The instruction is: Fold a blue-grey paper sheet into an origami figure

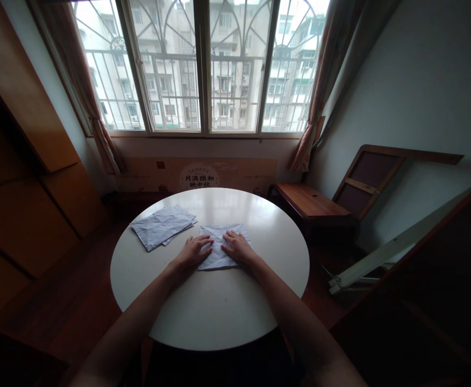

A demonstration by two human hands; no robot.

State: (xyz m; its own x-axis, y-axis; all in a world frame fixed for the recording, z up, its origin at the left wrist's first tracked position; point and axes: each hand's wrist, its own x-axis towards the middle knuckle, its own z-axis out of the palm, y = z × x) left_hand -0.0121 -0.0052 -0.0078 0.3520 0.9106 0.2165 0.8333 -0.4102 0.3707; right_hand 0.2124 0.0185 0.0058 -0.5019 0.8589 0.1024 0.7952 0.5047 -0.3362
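A creased sheet of white paper (221, 253) lies flat near the middle of the round table, with fold lines across it. My left hand (196, 250) rests on its left side, fingers stretched out and slightly apart. On its right side lies my right hand (237, 247), palm down with the fingers spread. Both hands touch the paper's surface and neither grips it. To the left of them is a loose stack of similar creased papers (161, 226), its sheets overlapping at uneven angles. Parts of the sheet are covered by my hands.
The round white table (215, 317) stands before a barred window (203, 70) with curtains at both sides. At the right are a low wooden bench (310, 200) and a leaning wooden frame (370, 174). Wooden cabinets (29, 226) line the left wall.
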